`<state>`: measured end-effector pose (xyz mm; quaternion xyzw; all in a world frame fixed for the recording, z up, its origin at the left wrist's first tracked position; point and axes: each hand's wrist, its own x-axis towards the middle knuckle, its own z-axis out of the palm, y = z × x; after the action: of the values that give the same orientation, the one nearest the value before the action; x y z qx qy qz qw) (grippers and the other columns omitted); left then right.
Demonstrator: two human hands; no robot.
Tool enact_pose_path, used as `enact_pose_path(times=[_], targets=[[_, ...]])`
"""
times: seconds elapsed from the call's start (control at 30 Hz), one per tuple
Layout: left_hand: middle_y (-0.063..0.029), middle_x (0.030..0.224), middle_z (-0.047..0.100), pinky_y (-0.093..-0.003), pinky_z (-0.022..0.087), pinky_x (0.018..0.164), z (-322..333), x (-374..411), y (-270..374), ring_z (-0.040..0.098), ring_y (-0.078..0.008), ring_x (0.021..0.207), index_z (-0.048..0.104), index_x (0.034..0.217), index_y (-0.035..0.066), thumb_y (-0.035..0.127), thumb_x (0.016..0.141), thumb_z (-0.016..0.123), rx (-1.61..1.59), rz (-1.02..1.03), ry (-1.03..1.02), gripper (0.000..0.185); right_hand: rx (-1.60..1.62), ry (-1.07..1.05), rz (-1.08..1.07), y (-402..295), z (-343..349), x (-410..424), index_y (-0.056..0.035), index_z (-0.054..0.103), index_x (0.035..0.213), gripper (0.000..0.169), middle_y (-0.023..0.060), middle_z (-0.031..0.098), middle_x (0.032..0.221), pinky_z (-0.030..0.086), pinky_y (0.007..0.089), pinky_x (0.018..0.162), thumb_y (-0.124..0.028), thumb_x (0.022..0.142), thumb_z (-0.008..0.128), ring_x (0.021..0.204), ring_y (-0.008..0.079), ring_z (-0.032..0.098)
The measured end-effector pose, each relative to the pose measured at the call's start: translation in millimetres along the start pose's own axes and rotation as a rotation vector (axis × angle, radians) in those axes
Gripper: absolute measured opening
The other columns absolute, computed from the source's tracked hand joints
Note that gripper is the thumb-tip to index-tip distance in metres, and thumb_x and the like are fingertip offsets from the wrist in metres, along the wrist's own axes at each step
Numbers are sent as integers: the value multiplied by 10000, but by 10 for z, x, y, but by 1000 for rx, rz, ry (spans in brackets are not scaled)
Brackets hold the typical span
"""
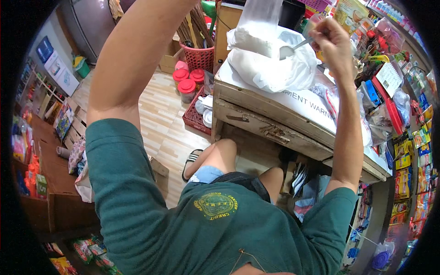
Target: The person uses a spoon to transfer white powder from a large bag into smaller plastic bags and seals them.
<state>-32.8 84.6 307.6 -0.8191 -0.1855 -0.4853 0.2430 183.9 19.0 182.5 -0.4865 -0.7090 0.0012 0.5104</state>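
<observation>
My right hand (331, 44) grips the handle of a metal spoon (288, 51) over the desk. The spoon's bowl is at the mouth of a white plastic bag (271, 74), which sags open on the desktop and seems to hold a white powder or grains. Beside the spoon, a clear plastic bag (257, 17) stretches upward out of view, its lower part filled with white contents. My left arm (127, 62) is raised, and the hand itself lies beyond the top edge, so what holds the clear bag is hidden.
The worn wooden desk (247, 120) has drawers facing my knees. Packets and a calendar (389, 77) crowd its right side, near hanging sachets (402, 178). Left of it stand red-lidded jars (186, 87), a red crate (196, 118) and a red basket (198, 56) with brooms.
</observation>
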Motion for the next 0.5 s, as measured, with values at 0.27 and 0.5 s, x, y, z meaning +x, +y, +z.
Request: enact_pose_path(times=[0.27, 0.5], targets=[[-237, 769, 613, -430, 491, 714, 114, 220, 60, 623, -365, 772, 630, 789, -8, 98, 765, 571, -24, 17, 22, 124, 79, -90, 260, 245, 258, 3, 0, 562, 888, 126, 43, 593, 710, 474, 219, 486, 4, 767, 597, 552, 93, 573], [-192, 741, 629, -426, 491, 714, 61, 301, 95, 626, -316, 699, 635, 779, -15, 86, 784, 588, -79, -67, -17, 112, 196, -48, 161, 173, 158, -111, -3, 564, 898, 120, 17, 576, 684, 459, 199, 517, 0, 787, 610, 568, 74, 558]])
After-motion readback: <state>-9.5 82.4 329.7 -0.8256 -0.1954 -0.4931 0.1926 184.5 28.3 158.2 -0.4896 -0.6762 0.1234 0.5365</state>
